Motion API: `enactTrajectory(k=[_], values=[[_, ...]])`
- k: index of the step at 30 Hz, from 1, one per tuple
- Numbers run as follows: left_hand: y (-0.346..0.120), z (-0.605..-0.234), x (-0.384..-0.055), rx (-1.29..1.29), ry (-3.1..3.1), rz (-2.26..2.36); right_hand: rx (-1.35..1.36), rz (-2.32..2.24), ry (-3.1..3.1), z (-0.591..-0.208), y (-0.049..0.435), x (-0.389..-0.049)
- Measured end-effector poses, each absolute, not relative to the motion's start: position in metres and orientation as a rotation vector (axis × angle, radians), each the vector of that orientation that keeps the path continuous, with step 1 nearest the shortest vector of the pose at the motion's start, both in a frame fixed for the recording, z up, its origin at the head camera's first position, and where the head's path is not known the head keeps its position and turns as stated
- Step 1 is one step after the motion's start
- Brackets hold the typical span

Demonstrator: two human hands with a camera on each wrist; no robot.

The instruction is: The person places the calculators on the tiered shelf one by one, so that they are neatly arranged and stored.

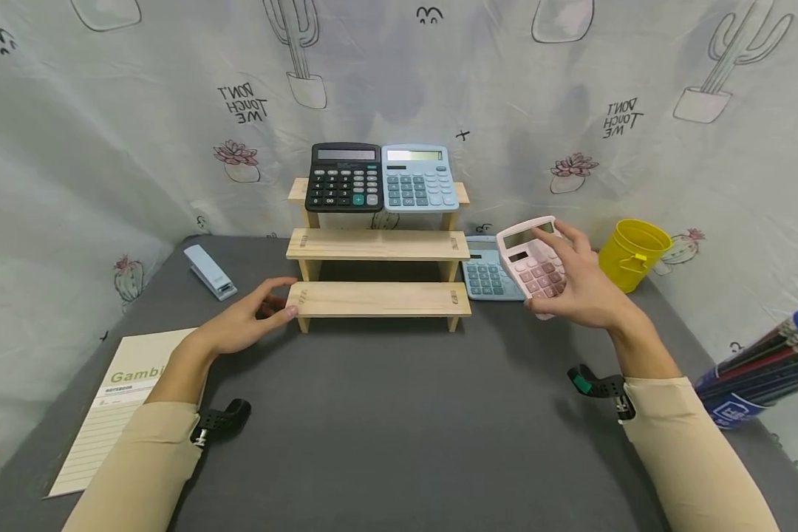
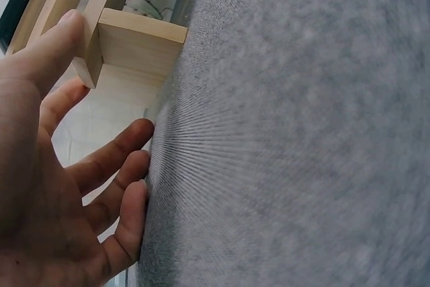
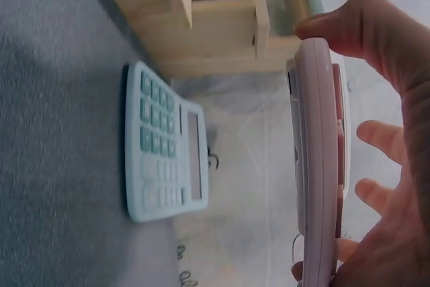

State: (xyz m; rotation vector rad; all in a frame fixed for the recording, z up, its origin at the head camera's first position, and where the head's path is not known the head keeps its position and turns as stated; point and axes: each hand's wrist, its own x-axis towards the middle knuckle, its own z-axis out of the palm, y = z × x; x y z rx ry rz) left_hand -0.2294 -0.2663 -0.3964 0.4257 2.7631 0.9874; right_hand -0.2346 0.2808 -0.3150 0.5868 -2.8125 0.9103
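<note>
Room to pass lies above the two lower shelves (image 1: 377,299), while two calculators (image 1: 420,179) block the top shelf (image 1: 463,193).

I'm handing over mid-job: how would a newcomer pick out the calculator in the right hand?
Find the three-tier wooden stand on the grey table. To its right in the head view, the right hand holds the pink calculator, partly overlapping a light-blue calculator. Among the calculators, only this one is pink.

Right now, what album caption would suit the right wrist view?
Right hand holding a pink calculator, with a light-blue calculator beside a wooden stand.
</note>
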Motion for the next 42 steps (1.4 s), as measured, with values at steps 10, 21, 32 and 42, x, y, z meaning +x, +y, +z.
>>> enactTrajectory(k=[10, 21, 32, 42], values=[[-0.268, -0.394, -0.228, 0.416, 2.765, 0.979, 0.683, 0.836, -2.737, -0.314, 0.252, -0.226], [-0.264, -0.395, -0.228, 0.425, 2.763, 0.991, 0.831, 0.823, -2.734, -0.315, 0.233, -0.225], [-0.267, -0.395, -0.225, 0.415, 2.753, 1.007, 0.931, 0.809, -2.733, -0.313, 0.197, -0.231], [-0.266, -0.393, -0.226, 0.411, 2.771, 0.984, 1.049, 0.769, -2.704, -0.31, 0.165, -0.235]])
